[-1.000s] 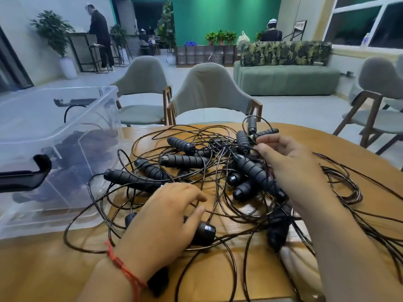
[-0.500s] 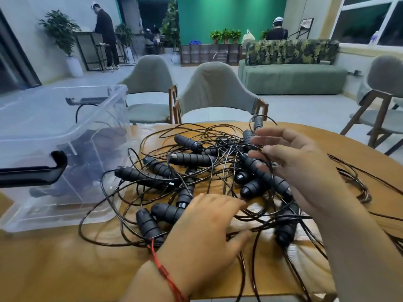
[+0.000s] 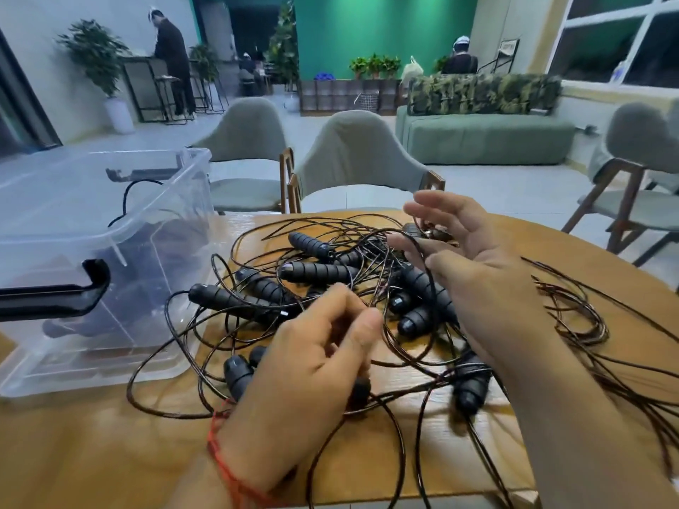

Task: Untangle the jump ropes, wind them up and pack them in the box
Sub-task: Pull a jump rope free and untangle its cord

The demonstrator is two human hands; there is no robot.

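Fingers (image 3: 446, 209) spread on right hand (image 3: 488, 288), curled on left hand (image 3: 308, 376) — grip unclear — among dozen-odd handles (image 3: 319, 272).

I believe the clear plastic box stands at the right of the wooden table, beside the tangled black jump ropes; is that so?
Not quite: in the head view the clear plastic box stands at the left of the wooden table, beside the tangled black jump ropes.
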